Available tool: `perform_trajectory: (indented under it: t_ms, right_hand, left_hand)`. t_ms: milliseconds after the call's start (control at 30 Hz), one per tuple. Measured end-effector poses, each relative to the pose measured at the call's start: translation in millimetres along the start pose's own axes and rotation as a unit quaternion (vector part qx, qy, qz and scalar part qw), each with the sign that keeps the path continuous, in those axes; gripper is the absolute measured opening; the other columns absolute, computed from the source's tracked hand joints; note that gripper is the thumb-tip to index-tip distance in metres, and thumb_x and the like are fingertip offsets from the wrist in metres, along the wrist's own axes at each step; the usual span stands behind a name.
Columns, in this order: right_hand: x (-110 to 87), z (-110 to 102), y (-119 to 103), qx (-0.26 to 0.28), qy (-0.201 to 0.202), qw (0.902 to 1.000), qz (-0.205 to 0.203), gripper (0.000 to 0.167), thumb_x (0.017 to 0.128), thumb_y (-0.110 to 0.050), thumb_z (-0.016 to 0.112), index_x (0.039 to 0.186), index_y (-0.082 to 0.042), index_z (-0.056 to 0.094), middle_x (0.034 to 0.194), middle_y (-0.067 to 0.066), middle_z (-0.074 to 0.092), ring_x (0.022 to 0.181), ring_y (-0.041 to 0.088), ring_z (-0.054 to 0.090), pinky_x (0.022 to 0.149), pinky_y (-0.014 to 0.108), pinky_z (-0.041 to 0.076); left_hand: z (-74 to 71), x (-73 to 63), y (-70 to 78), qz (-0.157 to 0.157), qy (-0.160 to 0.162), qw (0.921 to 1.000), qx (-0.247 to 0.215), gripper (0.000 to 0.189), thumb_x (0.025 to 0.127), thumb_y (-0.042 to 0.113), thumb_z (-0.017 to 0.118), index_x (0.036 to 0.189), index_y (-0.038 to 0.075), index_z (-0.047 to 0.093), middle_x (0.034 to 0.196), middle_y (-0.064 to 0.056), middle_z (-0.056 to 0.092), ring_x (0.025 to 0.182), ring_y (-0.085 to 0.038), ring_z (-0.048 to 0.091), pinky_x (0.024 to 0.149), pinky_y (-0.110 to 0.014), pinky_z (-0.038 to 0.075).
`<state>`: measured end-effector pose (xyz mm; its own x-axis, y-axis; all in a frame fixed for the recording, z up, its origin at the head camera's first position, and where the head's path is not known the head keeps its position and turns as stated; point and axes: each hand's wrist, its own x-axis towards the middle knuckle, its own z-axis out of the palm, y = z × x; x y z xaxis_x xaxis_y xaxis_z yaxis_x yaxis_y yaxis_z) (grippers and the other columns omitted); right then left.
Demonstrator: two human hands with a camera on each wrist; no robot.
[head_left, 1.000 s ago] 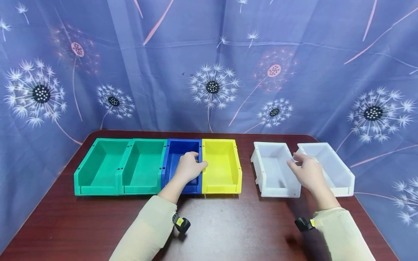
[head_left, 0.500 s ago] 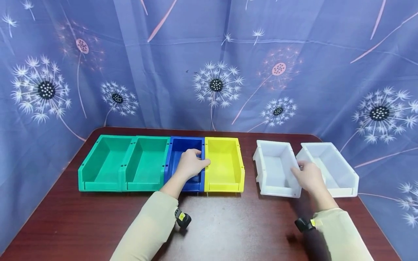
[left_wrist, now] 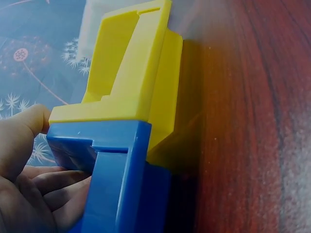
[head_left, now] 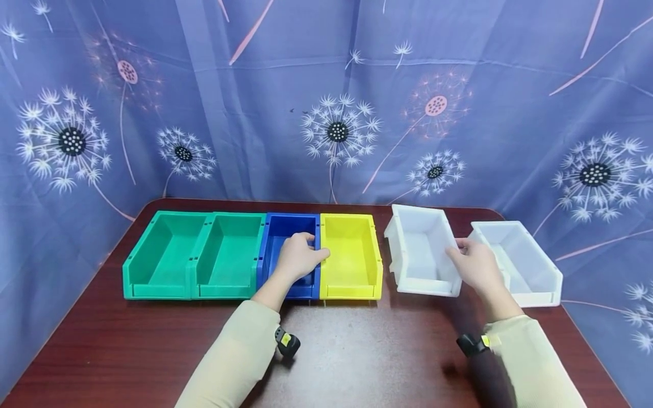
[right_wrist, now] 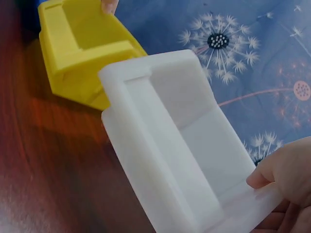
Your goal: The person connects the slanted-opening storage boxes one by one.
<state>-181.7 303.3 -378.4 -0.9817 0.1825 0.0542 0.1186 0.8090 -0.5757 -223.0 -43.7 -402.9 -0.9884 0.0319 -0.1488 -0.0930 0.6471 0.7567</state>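
My left hand (head_left: 295, 258) pinches the adjoining side walls of a blue storage bin (head_left: 291, 225) and a yellow storage bin (head_left: 349, 255). In the left wrist view its fingers (left_wrist: 58, 191) reach into the blue bin, with the thumb on the yellow side. My right hand (head_left: 476, 267) grips the right side wall of a white storage bin (head_left: 424, 249), thumb inside and the other fingers outside. That bin is tilted and stands a little apart from the yellow one. Another white bin (head_left: 528, 260) sits to the right, partly behind my right hand.
Two green bins (head_left: 165, 255) join the blue bin's left side in one row. Beneath everything is a dark red-brown wooden table (head_left: 331, 351). A blue curtain (head_left: 255, 113) with dandelion prints hangs close behind the table's back edge.
My right hand has closed on the left white bin's wall and moved that bin up and to the left, nearer the yellow bin. My left hand keeps its hold.
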Motion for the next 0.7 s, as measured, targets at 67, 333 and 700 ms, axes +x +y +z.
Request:
perform_trajectory:
  t_ms: [67, 333, 700]
  right_hand:
    - [1.3, -1.0, -5.2, 0.011, 0.004, 0.9999, -0.006, 0.046, 0.094, -0.023, 0.049, 0.125, 0.012, 0.053, 0.106, 0.030, 0.065, 0.093, 0.036, 0.063, 0.073, 0.039, 0.052]
    - [5.4, -3.9, -19.4, 0.047, 0.011, 0.9986, -0.023, 0.044, 0.094, -0.018, 0.051, 0.123, 0.015, 0.053, 0.104, 0.032, 0.065, 0.089, 0.034, 0.065, 0.067, 0.031, 0.052]
    - [3.7, -6.6, -26.8, 0.054, 0.006, 0.9982, -0.026, 0.044, 0.094, -0.019, 0.051, 0.123, 0.014, 0.054, 0.106, 0.032, 0.065, 0.089, 0.033, 0.065, 0.066, 0.030, 0.052]
  left_hand:
    - [-0.3, -0.4, 0.6, 0.004, -0.001, 1.0000, 0.004, 0.060, 0.081, 0.036, 0.069, 0.130, 0.003, 0.054, 0.097, -0.009, 0.069, 0.074, -0.017, 0.063, 0.065, -0.028, 0.054]
    - [0.3, -1.0, 1.9, 0.004, -0.005, 0.9998, 0.017, 0.061, 0.082, 0.036, 0.067, 0.131, 0.003, 0.053, 0.067, -0.003, 0.059, 0.061, -0.016, 0.058, 0.055, -0.024, 0.048]
    - [0.8, -0.6, 2.0, 0.006, -0.007, 0.9997, 0.022, 0.062, 0.082, 0.037, 0.068, 0.132, 0.003, 0.052, 0.062, -0.002, 0.053, 0.056, -0.016, 0.056, 0.053, -0.023, 0.045]
